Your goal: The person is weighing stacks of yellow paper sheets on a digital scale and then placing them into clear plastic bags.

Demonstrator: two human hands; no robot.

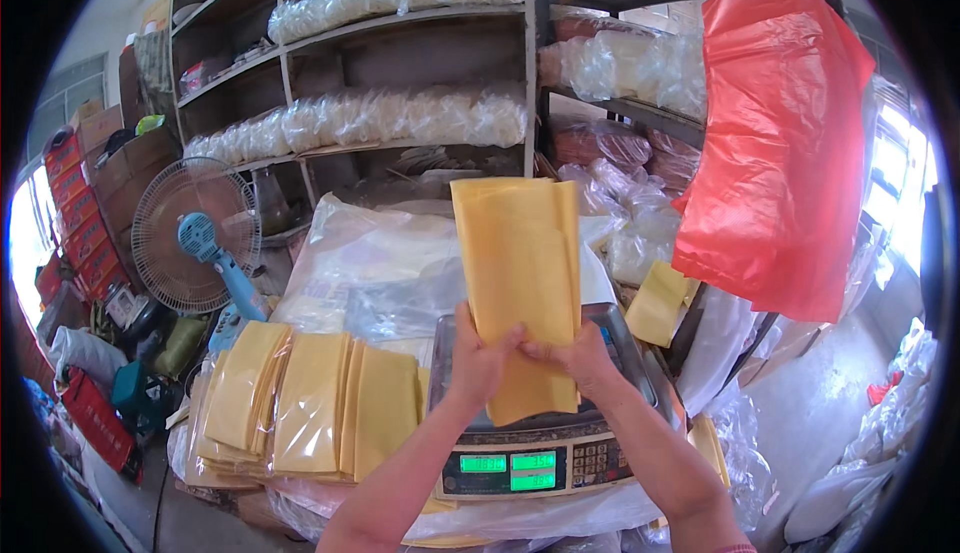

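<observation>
My left hand (480, 358) and my right hand (577, 354) grip a stack of yellow sheets (514, 260) from its two sides, thumbs across the front. The stack stands nearly upright above the pan of a digital weighing scale (637, 373), and hides much of that pan. Green digits glow on the scale's display (510, 470). Left of the scale lie several bundles of similar yellow sheets (311, 403), some with a shiny clear wrap. Whether the held sheets touch the pan, I cannot tell.
Clear plastic sheeting (375, 260) covers the surface behind the scale. A blue fan (199, 234) stands at the left. Shelves (409, 16) with plastic-wrapped packs rise behind. Red plastic bags (772, 140) hang at the right, above another yellow bundle (660, 304).
</observation>
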